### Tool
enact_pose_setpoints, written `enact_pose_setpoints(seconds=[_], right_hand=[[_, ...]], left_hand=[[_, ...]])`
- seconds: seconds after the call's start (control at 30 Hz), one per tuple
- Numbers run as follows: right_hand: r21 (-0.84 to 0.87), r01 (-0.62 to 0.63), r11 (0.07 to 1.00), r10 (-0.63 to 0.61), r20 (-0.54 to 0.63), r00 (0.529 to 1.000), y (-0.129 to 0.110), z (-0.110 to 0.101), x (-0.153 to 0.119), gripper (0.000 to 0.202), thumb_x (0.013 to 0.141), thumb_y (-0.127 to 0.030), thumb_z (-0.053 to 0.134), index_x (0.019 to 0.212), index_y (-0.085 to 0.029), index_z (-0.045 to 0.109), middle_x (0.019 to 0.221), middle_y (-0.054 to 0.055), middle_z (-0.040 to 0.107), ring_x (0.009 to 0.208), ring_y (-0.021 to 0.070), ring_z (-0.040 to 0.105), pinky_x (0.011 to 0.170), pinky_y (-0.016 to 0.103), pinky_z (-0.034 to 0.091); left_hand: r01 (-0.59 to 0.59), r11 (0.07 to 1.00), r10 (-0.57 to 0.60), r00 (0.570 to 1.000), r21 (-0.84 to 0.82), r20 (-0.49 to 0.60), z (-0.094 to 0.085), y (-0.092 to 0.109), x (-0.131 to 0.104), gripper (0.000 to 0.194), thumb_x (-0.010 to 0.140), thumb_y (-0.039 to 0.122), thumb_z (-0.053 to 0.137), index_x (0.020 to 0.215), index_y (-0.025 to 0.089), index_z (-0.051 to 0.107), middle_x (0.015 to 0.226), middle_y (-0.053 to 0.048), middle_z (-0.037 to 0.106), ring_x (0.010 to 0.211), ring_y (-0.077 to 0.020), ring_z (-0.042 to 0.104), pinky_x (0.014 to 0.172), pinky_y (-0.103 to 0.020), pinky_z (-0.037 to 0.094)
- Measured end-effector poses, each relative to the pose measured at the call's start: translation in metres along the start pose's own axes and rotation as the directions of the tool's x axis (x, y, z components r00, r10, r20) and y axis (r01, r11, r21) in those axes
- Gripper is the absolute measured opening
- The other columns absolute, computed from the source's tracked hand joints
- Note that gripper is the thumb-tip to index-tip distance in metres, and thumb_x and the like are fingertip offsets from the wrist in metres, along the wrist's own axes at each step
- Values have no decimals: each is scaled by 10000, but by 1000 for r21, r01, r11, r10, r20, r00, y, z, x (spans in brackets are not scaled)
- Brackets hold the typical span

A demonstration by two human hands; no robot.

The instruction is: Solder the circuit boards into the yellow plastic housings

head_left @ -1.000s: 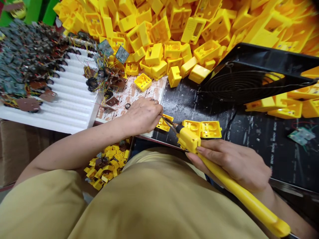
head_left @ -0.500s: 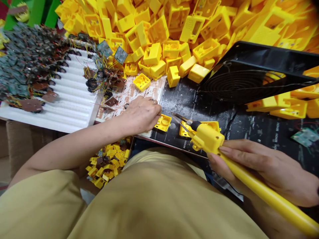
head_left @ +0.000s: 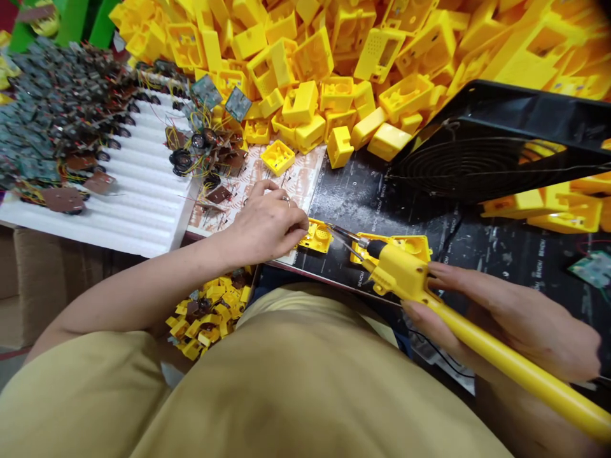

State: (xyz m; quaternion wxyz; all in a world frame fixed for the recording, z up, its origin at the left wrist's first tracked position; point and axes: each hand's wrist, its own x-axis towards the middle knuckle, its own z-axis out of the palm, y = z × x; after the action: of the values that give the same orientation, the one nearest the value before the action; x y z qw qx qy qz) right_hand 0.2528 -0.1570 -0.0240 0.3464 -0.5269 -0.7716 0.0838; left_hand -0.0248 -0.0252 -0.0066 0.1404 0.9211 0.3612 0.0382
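My left hand, a ring on one finger, is closed with thumb and forefinger at the left end of a small yellow plastic casing on the bench. The hand covers that end of the casing, and the fingertips are partly hidden. In my right hand is a yellow soldering iron, its fingers wrapped round the handle. The iron's metal tip points left and is close to the casing's right upper edge; I cannot tell whether they touch. Behind the iron lies a second open yellow casing.
Yellow casings are heaped across the back. A black fan stands at right, near a green circuit board. At left, wired circuit boards cover a white ridged foam tray. Yellow parts fill a space below the bench edge.
The iron's tip has come nearer the casing by my left hand. My left forefinger and thumb show more clearly, and the whole view has shifted slightly.
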Motion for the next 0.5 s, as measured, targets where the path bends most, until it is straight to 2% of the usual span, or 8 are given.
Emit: enact_pose_setpoints(seconds=[0.07,0.17,0.27,0.37,0.5], right_hand=[[9,97,995,-97,22,995,0,-3,4,266,952,-403,651,1129,-204,642,876,58,763,716,132,734,716,166,598],[-14,124,992,-124,-6,992,1,-6,5,258,952,-388,654,1136,-208,638,858,50,756,693,121,723,708,157,588],[-46,18,999,-19,-13,1000,4,-7,-3,277,942,-456,651,1108,-234,667,852,47,750,674,130,711,679,191,592],[-76,-138,988,137,-21,990,7,-8,-18,335,883,-515,706,1109,-267,690,883,57,747,724,175,721,665,261,601],[-69,-180,981,178,-36,983,16,-7,-36,418,851,-531,732,1188,-294,672,939,64,749,779,218,730,672,321,613]], left_hand=[[-39,996,38,999,79,11,-3,3,-1,269,903,235,511,761,192,735,718,-52,720,852,-226,595,1006,-492,368],[-100,991,99,995,89,14,-6,4,-3,300,944,273,482,850,197,757,854,-65,750,905,-234,585,1028,-503,354],[-137,988,136,990,77,23,-5,4,-4,272,941,307,513,900,209,763,957,-68,748,947,-242,574,1032,-510,345],[-100,993,101,995,60,-19,0,4,-5,238,924,270,538,829,200,744,929,-64,739,957,-244,574,1027,-510,336],[-53,994,49,998,-93,-51,3,4,-10,211,929,230,543,832,206,729,897,-23,746,936,-205,592,1065,-485,312]])
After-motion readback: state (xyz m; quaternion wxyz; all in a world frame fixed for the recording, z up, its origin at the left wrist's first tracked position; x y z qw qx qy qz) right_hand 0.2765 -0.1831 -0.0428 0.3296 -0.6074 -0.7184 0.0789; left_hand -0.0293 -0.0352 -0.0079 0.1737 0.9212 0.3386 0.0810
